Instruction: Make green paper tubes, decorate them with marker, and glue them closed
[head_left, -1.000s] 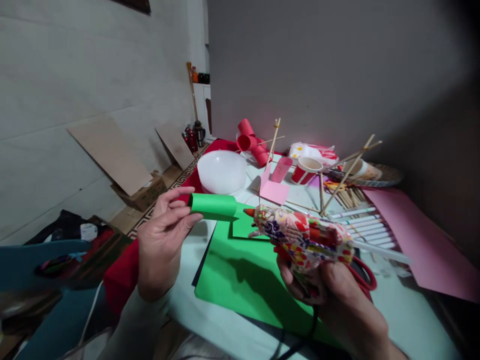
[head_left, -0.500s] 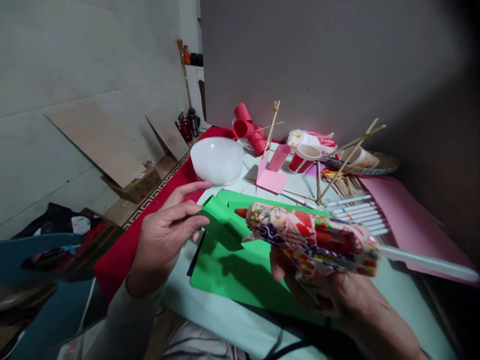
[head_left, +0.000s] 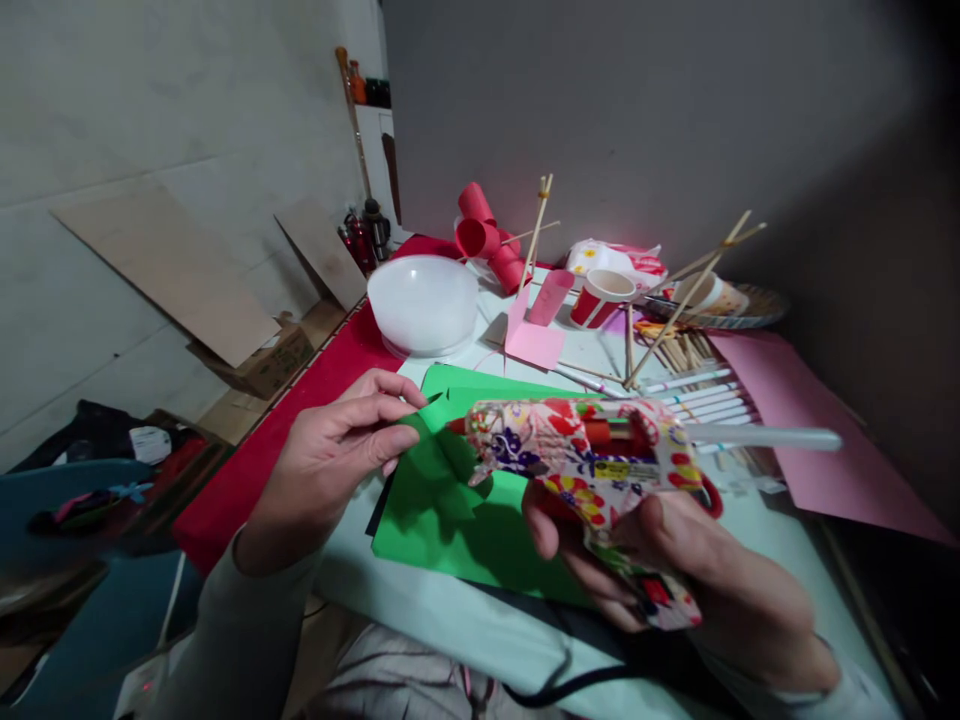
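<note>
Between thumb and fingers, my left hand (head_left: 337, 455) pinches a curled strip of green paper (head_left: 424, 430). My right hand (head_left: 697, 565) is wrapped around the handle of a flower-patterned hot glue gun (head_left: 570, 450). Its orange nozzle points left, close to or touching the green strip; I cannot tell which. A translucent glue stick (head_left: 772, 436) juts from the gun's rear. Beneath both hands lie green sheets (head_left: 420, 535) on the pale table cover, with the gun's shadow across them.
A white plastic bowl (head_left: 424, 305) stands beyond my left hand. Farther back are red paper tubes (head_left: 478, 238), a folded pink card (head_left: 536, 343), a paper cup (head_left: 600, 298) and bound sticks (head_left: 679, 310). Several markers (head_left: 709, 400) and a pink sheet (head_left: 817, 440) lie on the right.
The glue gun has turned so more of its side and handle shows, and its nozzle has come left toward the green strip. My left hand still pinches the paper.
</note>
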